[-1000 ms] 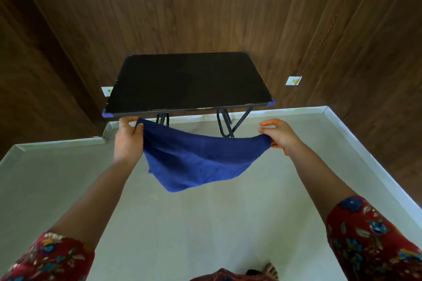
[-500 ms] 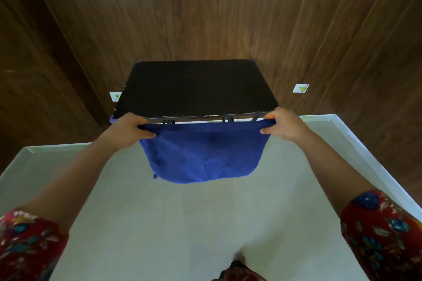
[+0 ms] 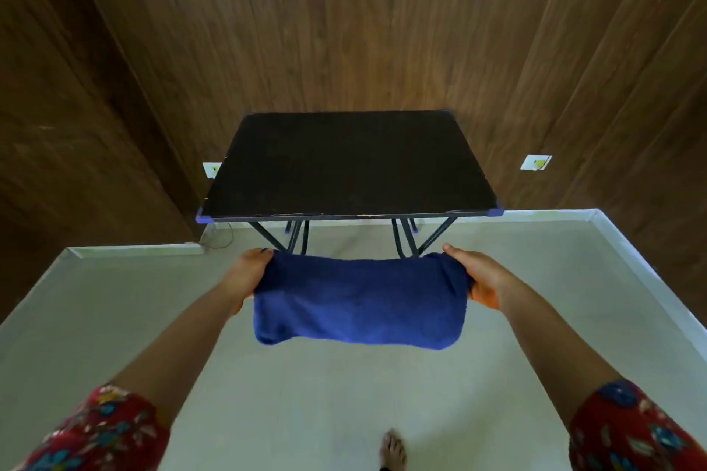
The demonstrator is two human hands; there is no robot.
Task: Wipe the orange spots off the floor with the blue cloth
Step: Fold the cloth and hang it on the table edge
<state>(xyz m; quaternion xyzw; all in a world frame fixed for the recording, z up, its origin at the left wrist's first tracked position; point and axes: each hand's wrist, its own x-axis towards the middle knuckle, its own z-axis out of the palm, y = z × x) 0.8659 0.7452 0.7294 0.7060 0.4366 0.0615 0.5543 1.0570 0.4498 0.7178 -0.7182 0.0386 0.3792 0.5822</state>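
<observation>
A bare foot (image 3: 392,449) stands on the pale smooth floor (image 3: 306,401), and I see no orange spots on it. Above the floor the soft blue terry cloth (image 3: 359,302) hangs folded, its long axis running left to right. The left hand (image 3: 248,273) grips one end and the right hand (image 3: 478,279) the other, neither nearer. There is open floor below, and the black folding table (image 3: 344,164) stands just beyond.

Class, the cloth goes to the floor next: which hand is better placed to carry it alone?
Right, narrowly: the right hand seems to have more of the blue cloth gathered in its palm; the left hand grips the other end. Both sit about level.
</observation>
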